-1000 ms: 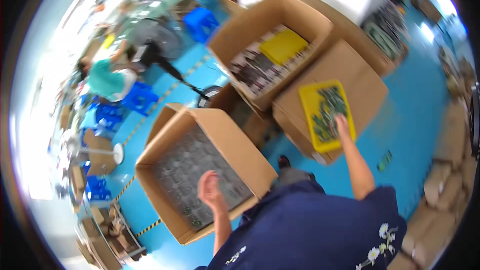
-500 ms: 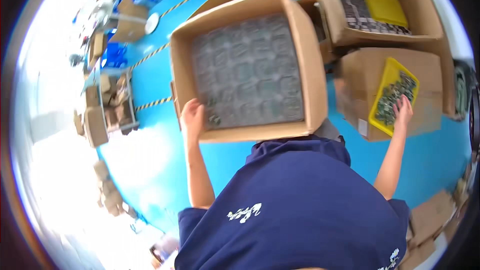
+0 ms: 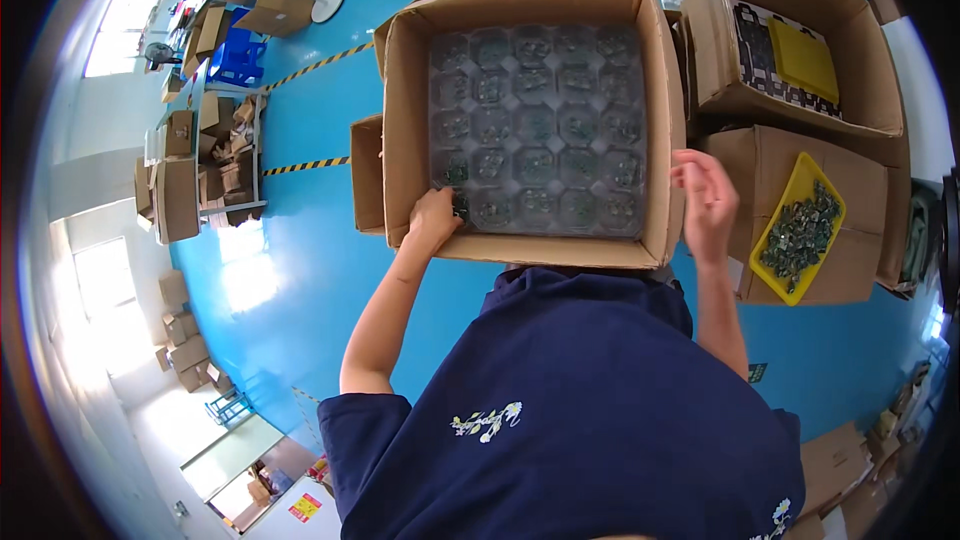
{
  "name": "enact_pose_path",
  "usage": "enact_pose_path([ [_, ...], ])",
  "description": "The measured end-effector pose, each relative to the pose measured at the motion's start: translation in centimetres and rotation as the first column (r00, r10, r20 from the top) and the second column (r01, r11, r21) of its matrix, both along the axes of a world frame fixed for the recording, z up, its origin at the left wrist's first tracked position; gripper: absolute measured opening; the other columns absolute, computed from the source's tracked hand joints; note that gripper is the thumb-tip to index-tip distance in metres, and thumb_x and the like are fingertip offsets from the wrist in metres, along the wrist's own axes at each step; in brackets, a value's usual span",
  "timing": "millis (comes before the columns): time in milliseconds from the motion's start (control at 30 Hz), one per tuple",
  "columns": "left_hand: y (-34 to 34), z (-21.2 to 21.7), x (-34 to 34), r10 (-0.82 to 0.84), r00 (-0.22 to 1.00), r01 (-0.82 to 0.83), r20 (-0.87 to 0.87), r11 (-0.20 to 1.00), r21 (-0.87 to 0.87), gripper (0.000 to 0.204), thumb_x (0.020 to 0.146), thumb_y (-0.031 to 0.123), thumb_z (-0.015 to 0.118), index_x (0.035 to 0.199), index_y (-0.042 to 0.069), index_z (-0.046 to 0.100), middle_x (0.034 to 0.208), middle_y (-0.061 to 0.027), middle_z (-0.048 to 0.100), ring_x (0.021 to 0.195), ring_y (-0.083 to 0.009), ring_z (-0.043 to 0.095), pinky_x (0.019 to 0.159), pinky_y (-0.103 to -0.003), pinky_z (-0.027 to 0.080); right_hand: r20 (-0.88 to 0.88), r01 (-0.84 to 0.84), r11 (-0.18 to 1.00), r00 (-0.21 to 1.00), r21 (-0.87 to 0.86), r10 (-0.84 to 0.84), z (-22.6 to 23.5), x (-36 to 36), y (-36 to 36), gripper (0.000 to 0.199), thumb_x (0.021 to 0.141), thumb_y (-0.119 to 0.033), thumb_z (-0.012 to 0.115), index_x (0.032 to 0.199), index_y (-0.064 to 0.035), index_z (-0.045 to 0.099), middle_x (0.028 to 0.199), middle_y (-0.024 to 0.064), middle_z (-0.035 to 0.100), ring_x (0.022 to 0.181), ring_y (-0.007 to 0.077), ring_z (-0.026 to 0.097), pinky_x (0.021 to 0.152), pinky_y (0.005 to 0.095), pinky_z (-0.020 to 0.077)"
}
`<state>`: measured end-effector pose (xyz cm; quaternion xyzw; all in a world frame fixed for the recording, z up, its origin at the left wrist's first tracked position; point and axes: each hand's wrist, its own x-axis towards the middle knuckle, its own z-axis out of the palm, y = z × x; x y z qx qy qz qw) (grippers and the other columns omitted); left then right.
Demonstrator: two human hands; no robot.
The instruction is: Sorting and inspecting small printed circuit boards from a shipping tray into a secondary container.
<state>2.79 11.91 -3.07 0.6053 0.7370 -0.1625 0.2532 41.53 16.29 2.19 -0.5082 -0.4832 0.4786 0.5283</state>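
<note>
In front of me stands an open cardboard box (image 3: pixel 535 248), in which a clear plastic tray (image 3: pixel 513 145) of moulded compartments lies. Small greenish parts sit in the compartments. My left hand (image 3: pixel 435 218) reaches over the box's near left corner, its fingers bent together at the corner compartment beside dark green pieces (image 3: pixel 460 202); what they grip is hidden. Just outside the box's right wall is my right hand (image 3: pixel 708 202), fingers curled in, their contents too small to make out. Right of it, a yellow plastic tray (image 3: pixel 797 230) holds a heap of small green and metallic parts.
The yellow tray rests on a closed cardboard box (image 3: pixel 868 185). Behind it, another open box (image 3: pixel 790 105) contains a yellow tray (image 3: pixel 805 60) and dark-and-white packing. A loaded rack (image 3: pixel 232 202) and a fan on a stand (image 3: pixel 327 4) are at the left, on blue floor (image 3: pixel 310 270).
My right hand has left the yellow tray and moved left to the box's right wall. My left hand has moved onto the near left corner compartment. The view has shifted slightly.
</note>
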Motion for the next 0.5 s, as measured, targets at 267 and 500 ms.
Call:
enact_pose_path([
  [267, -2.3, -0.4, -1.8, 0.034, 0.994, -0.060, 0.101, 0.964, 0.261, 0.030, 0.071, 0.012, 0.071, 0.098, 0.003, 0.061, 0.095, -0.0181, 0.059, 0.094, -0.0354, 0.057, 0.083, -0.042, 0.046, 0.058, -0.550, 0.831, 0.830, -0.080, 0.555, -0.4, -9.2, -2.2, 0.015, 0.092, -0.009, 0.052, 0.099, -0.0004, 0.062, 0.092, 0.0057, 0.063, 0.078, 0.0112, 0.061, 0.070, 0.0241, 0.0483],
  [500, -1.6, -1.1, -1.6, -0.024, 0.986, -0.003, 0.164, 0.986, 0.164, 0.029, 0.072, 0.008, 0.067, 0.101, 0.007, 0.062, 0.101, -0.0189, 0.056, 0.097, -0.0364, 0.056, 0.083, -0.043, 0.046, 0.147, -0.720, 0.672, 0.656, -0.173, 0.741, -3.0, -10.7, -3.7, 0.021, 0.088, -0.019, 0.057, 0.097, -0.0008, 0.063, 0.087, 0.0100, 0.063, 0.070, 0.0184, 0.058, 0.066, 0.0309, 0.0474],
])
